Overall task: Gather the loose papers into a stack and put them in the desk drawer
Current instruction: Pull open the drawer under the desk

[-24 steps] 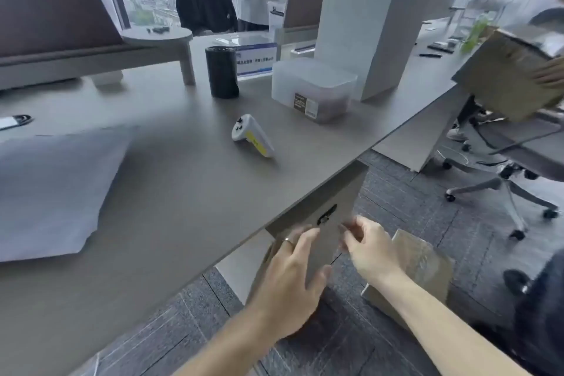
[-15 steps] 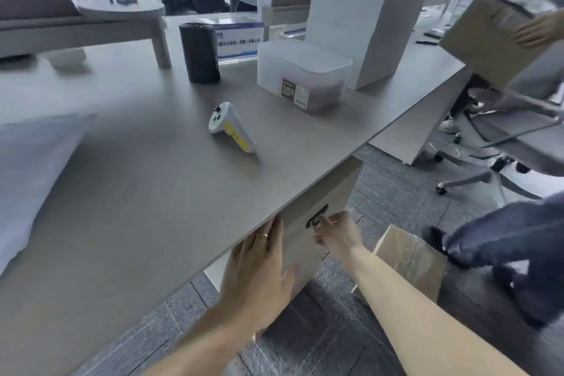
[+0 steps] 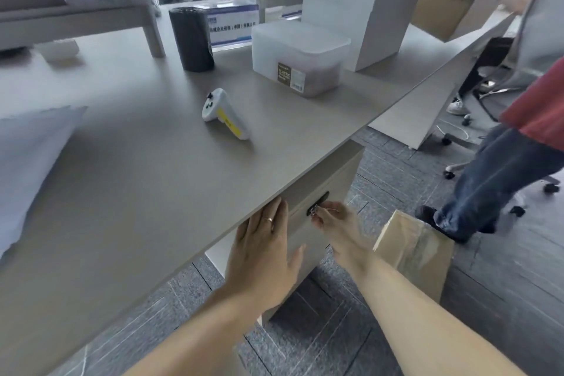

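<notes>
Grey laminate desk top (image 3: 146,192) runs across the view, with the drawer unit (image 3: 323,192) hung under its near edge. My left hand (image 3: 265,256) lies flat against the drawer front just below the desk edge, fingers (image 3: 276,217) extended and held close together, thumb out to the side, a ring on one finger. Judgement: it is placed there to brace the front while the other hand works.

My right hand (image 3: 334,221) is at the dark oval lock recess (image 3: 319,203) on the drawer front. Its fingertips (image 3: 319,217) are pinched on a small metallic item, probably a key; the item is too small to confirm. The drawer appears closed. Judgement: the step in hand is unlocking or opening the drawer, so the task is at an early stage.

Loose papers (image 3: 27,168) lie on the desk at far left, blurred, well apart from both hands and not yet in the drawer. Whether they are squared into a stack cannot be told.

Other items on the desk: a white handheld controller (image 3: 224,114) with yellow marking, a black cylinder (image 3: 191,38), and a translucent plastic container (image 3: 300,56). A brown cardboard box (image 3: 415,250) stands on the floor just beside the drawer unit. Risk noted: a bystander's leg (image 3: 491,183) is near that box, within the drawer's likely opening path.
</notes>
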A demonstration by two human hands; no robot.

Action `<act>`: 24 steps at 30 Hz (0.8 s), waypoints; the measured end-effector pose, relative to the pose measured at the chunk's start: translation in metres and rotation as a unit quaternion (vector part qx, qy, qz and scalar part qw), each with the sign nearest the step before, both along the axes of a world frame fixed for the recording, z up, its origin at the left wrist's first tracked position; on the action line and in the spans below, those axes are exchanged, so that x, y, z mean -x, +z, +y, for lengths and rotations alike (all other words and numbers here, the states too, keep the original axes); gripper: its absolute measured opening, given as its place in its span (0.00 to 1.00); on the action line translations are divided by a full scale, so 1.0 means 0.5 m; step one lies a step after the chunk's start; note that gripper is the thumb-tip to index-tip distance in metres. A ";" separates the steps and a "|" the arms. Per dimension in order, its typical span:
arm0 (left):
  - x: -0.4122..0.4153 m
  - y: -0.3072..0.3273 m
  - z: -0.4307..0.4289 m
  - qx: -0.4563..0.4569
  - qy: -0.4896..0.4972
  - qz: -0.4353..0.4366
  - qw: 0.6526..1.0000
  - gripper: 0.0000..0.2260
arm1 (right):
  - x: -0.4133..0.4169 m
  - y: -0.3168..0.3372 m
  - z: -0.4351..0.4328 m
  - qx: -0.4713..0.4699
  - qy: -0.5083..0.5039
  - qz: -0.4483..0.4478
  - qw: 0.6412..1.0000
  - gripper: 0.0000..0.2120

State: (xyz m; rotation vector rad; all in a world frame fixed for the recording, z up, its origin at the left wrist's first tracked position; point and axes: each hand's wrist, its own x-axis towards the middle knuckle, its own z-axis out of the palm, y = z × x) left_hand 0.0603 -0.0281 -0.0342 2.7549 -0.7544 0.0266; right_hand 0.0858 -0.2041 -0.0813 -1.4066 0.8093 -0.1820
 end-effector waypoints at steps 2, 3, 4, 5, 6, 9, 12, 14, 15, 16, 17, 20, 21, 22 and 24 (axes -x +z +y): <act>0.001 0.006 0.003 0.005 0.002 0.001 1.000 0.36 | 0.005 -0.004 -0.001 0.004 -0.005 -0.007 1.000 0.07; 0.002 0.008 0.004 0.007 0.003 0.003 1.000 0.36 | 0.013 -0.006 -0.004 0.009 -0.008 -0.011 1.000 0.06; 0.002 0.008 0.004 0.009 0.003 0.007 1.000 0.36 | 0.024 -0.009 -0.009 0.013 -0.010 -0.014 1.000 0.06; 0.001 0.008 0.005 0.012 0.004 0.013 1.000 0.35 | 0.039 -0.011 -0.016 0.014 -0.011 -0.017 1.000 0.05; 0.002 0.008 0.004 0.013 0.005 0.017 1.000 0.35 | 0.059 -0.014 -0.026 0.008 -0.010 -0.023 1.000 0.03; 0.005 0.008 0.004 0.009 0.009 0.015 1.000 0.35 | 0.125 -0.020 -0.063 -0.016 -0.027 -0.037 0.999 0.08; 0.013 0.007 0.006 -0.008 0.007 0.017 1.000 0.36 | 0.200 -0.022 -0.098 0.012 -0.043 -0.024 0.999 0.08; 0.015 0.005 0.006 -0.025 0.008 0.020 0.999 0.36 | 0.249 -0.018 -0.114 0.026 -0.050 -0.014 0.998 0.04; 0.018 0.006 0.004 -0.032 0.007 0.023 0.999 0.37 | 0.273 -0.013 -0.121 0.034 -0.054 -0.011 0.998 0.04; 0.023 0.007 0.001 -0.036 0.008 0.026 0.999 0.37 | 0.296 -0.009 -0.128 0.041 -0.059 -0.008 0.997 0.04; 0.028 0.010 -0.001 -0.035 0.008 0.028 0.999 0.37 | 0.317 -0.005 -0.136 0.051 -0.063 -0.004 0.997 0.04; 0.050 0.020 -0.011 -0.032 0.000 0.042 0.999 0.37 | 0.377 0.003 -0.158 0.086 -0.068 0.018 0.994 0.07; 0.059 0.024 -0.014 -0.033 -0.005 0.042 0.999 0.37 | 0.394 0.005 -0.164 0.094 -0.069 0.025 0.993 0.08; 0.069 0.027 -0.018 -0.031 -0.011 0.041 0.999 0.37 | 0.411 0.006 -0.172 0.099 -0.071 0.033 0.992 0.08; 0.090 0.031 -0.029 -0.022 -0.026 0.034 0.999 0.37 | 0.440 0.003 -0.188 0.106 -0.077 0.051 0.990 0.09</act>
